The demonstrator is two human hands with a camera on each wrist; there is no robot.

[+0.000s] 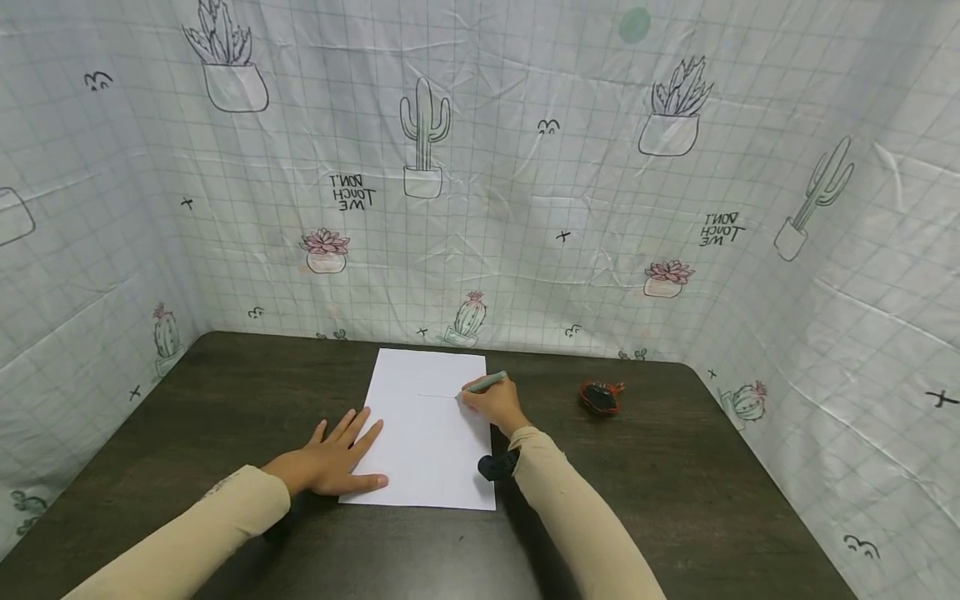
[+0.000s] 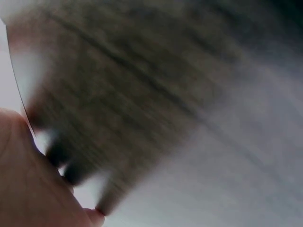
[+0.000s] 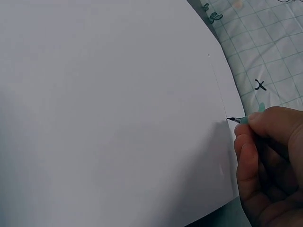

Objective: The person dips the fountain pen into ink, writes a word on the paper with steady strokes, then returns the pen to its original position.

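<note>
A white rectangular sheet of paper (image 1: 427, 454) lies flat near the middle of the worktop, its far short edge close to the back. Across its upper part runs one thin dark line (image 1: 435, 396), nearly straight. At the line's right end rests the dark pointed tip of a slim pale-green pen (image 1: 486, 382), held at a slant with its back end up and to the right. The right hand (image 1: 497, 404) grips this pen between thumb and curled fingers, over the paper's right side. The left hand (image 1: 330, 462) lies with fingers straight and spread at the paper's left edge, the thumb on the sheet and the palm over the wood just beside it.

Both arms wear cream long sleeves (image 1: 577, 508), and a black rounded device (image 1: 498, 465) sits at the right wrist. To the right of the paper, well apart from the hand, stands a small dark object with a red rim (image 1: 601, 397). Beneath everything is the dark brown wood-grain worktop (image 1: 675, 500). Behind and along both sides hangs a creased whitish cloth (image 1: 510, 200) with a green grid, potted cacti, succulents and lettering.
</note>
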